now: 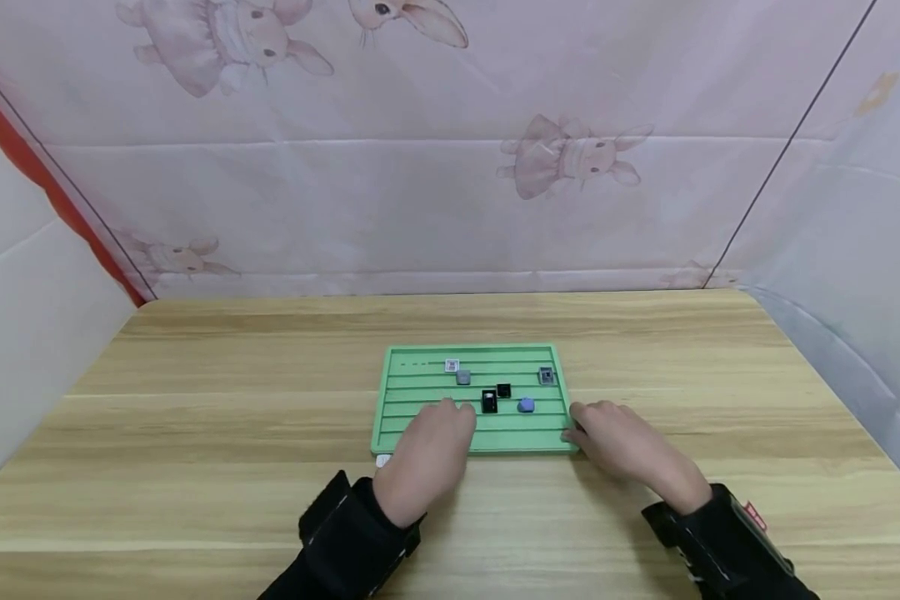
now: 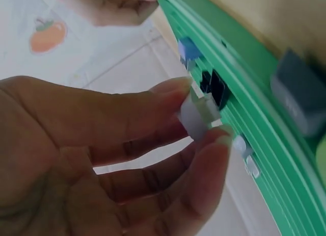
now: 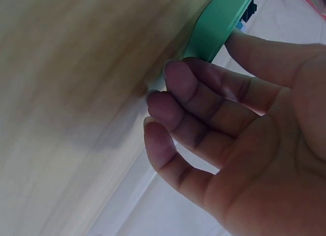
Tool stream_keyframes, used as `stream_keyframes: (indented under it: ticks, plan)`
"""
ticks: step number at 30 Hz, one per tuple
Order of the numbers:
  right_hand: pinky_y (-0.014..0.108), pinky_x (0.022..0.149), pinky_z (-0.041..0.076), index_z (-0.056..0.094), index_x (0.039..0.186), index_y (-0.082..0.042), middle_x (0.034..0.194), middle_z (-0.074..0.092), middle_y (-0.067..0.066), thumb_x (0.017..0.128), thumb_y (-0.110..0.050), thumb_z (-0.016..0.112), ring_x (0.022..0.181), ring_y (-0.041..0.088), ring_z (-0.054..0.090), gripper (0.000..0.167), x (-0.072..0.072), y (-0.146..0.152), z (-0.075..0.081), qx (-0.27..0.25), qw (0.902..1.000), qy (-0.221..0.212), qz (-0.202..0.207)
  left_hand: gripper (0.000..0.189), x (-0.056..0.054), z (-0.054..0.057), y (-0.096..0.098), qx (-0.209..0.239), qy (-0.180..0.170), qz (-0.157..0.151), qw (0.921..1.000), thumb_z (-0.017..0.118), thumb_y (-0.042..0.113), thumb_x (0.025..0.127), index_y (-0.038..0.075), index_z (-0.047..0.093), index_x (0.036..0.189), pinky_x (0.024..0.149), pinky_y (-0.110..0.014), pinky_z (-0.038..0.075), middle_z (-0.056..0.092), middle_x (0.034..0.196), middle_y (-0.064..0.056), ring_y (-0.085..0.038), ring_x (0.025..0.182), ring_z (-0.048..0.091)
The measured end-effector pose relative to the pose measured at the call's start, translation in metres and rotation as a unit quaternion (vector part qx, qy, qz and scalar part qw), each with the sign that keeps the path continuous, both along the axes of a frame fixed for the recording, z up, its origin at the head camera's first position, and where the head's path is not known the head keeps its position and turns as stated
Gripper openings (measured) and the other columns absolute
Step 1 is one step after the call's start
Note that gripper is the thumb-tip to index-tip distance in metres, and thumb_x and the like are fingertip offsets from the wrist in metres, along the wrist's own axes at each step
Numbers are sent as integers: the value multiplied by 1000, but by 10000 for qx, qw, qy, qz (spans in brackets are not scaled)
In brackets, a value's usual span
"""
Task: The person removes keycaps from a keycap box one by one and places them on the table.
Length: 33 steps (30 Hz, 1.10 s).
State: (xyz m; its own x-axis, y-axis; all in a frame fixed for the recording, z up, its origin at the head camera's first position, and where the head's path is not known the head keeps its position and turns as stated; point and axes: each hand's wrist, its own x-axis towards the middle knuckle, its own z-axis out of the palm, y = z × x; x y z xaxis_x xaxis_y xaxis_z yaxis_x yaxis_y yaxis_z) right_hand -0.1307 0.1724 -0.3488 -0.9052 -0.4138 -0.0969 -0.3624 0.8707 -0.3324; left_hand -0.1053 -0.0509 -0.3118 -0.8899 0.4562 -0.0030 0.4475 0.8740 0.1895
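A shallow green ridged tray lies on the table with several small pieces on it. My left hand is over its front edge. In the left wrist view, thumb and forefinger pinch a small whitish piece with a squarish pale projection; its exact kind is unclear. At the front right corner, my right hand holds the tray's edge, thumb on the rim and forefinger against the side. Black square pieces, a bluish piece and a grey piece sit on the tray.
A framed dark square piece sits at the tray's right, and a white-framed one near its back. A whitish piece shows at the front left corner. The wooden table meets a rabbit-print cloth behind.
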Motion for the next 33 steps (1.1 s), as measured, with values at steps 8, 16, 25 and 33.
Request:
stream_keyframes:
  ticks: [8,16,25,33]
  plan:
    - [23,46,32,52,75,-7,59,41,-1,87,-12,61,52,10,38,16,-1,1,-1,-63,9999,45,77,14,7,-4,8,-249,265,-308,9989,56,-8,81,1,58,71,43,-22,35,47,60,-5,-11,55,45]
    - [23,46,32,52,75,-7,59,42,-1,86,-12,62,51,10,37,16,0,1,0,-43,9999,101,97,9,13,-10,16,-404,87,-330,9986,58,-6,79,1,59,74,46,-24,39,48,63,-6,-13,57,46]
    - [23,47,33,53,77,-6,60,42,-1,87,-12,61,53,11,39,14,0,1,0,-45,10000,23,39,10,14,-16,19,-385,-43,-406,9984,58,-7,79,1,63,76,43,-22,36,47,62,-4,-10,55,43]
    - [24,47,33,53,77,-6,60,42,-1,87,-12,61,53,11,39,14,0,1,0,-3,10000,-8,41,11,13,-20,19,-493,85,-509,9975,59,-7,78,2,64,75,43,-21,35,46,61,-3,-9,54,41]
